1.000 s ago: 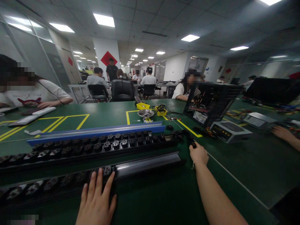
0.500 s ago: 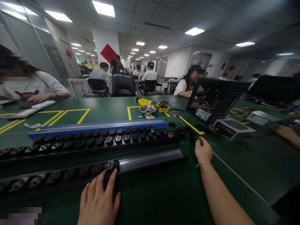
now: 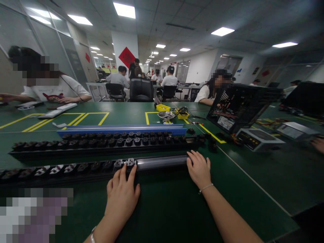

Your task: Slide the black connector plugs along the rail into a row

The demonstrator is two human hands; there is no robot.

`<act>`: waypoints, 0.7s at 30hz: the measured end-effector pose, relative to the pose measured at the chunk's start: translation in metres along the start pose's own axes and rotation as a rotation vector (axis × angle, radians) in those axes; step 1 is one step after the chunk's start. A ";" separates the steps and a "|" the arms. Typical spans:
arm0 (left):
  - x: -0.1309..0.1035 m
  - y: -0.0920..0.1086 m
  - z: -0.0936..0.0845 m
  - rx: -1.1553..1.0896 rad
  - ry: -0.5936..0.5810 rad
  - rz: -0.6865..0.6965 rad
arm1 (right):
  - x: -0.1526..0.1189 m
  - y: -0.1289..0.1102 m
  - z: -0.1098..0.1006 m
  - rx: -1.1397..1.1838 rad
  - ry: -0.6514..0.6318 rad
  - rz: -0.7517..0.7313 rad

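A long black rail point(image 3: 164, 162) lies nearest to me on the green table, its left part filled with a row of black round modules point(image 3: 96, 166) and its right part a bare metallic channel. My left hand point(image 3: 123, 192) has its fingers apart, with fingertips on the last module point(image 3: 130, 162) of that row. At the rail's right end, my right hand point(image 3: 199, 168) rests its fingertips, fingers spread. Behind lie another module-filled black rail point(image 3: 101, 150) and a blue rail point(image 3: 121, 129).
Farther back are a metal bowl point(image 3: 166, 116), yellow trays point(image 3: 162, 107) and cables. On the right stand an open computer case point(image 3: 233, 108) and power supplies point(image 3: 259, 139). Loose black modules point(image 3: 212, 145) lie beyond my right hand. People sit across the table; another person's hand shows far right.
My right hand has moved left from the loose modules to the rail's end and its fingers have opened. One more module sits in the near row, under my left fingertips. The view has shifted.
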State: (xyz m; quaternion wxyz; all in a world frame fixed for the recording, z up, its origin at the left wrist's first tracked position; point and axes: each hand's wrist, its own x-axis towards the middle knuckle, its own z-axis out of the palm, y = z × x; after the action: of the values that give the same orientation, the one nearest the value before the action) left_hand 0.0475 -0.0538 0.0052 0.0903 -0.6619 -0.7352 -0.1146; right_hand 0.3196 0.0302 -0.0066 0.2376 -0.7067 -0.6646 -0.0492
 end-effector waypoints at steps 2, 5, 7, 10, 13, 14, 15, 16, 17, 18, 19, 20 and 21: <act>0.000 0.001 0.000 -0.005 0.005 -0.013 | 0.001 0.000 0.001 -0.004 0.000 0.008; 0.001 0.002 0.001 -0.019 0.026 -0.009 | 0.001 0.000 0.002 -0.002 0.010 0.017; 0.001 0.002 0.003 -0.026 0.037 0.008 | 0.001 -0.001 0.002 -0.002 0.019 0.027; 0.002 0.002 0.006 -0.030 0.056 0.018 | 0.001 -0.004 0.003 -0.003 0.025 0.043; 0.002 0.001 0.007 -0.031 0.063 0.017 | 0.001 -0.005 0.003 -0.008 0.027 0.048; 0.002 0.001 0.007 -0.033 0.059 0.015 | 0.001 -0.005 0.003 -0.010 0.027 0.047; 0.002 0.001 0.006 -0.037 0.050 0.011 | 0.001 -0.005 0.003 -0.011 0.030 0.046; 0.002 0.001 0.006 -0.041 0.040 0.007 | 0.001 -0.005 0.003 -0.012 0.032 0.044; 0.002 0.002 0.006 -0.045 0.030 0.005 | 0.001 -0.004 0.004 -0.011 0.033 0.042; 0.002 0.002 0.005 -0.049 0.024 0.004 | 0.001 -0.004 0.004 -0.010 0.032 0.038; 0.002 0.002 0.005 -0.052 0.021 0.005 | 0.001 -0.004 0.004 -0.007 0.032 0.035; 0.002 0.002 0.005 -0.054 0.022 0.008 | 0.001 -0.004 0.004 -0.004 0.033 0.034; 0.002 0.002 0.005 -0.057 0.023 0.014 | 0.001 -0.004 0.003 -0.001 0.033 0.034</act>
State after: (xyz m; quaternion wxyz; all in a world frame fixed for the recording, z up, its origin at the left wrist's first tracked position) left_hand 0.0492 -0.0503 0.0015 0.0807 -0.6679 -0.7260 -0.1424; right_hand 0.3149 0.0321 -0.0083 0.2490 -0.7171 -0.6485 -0.0569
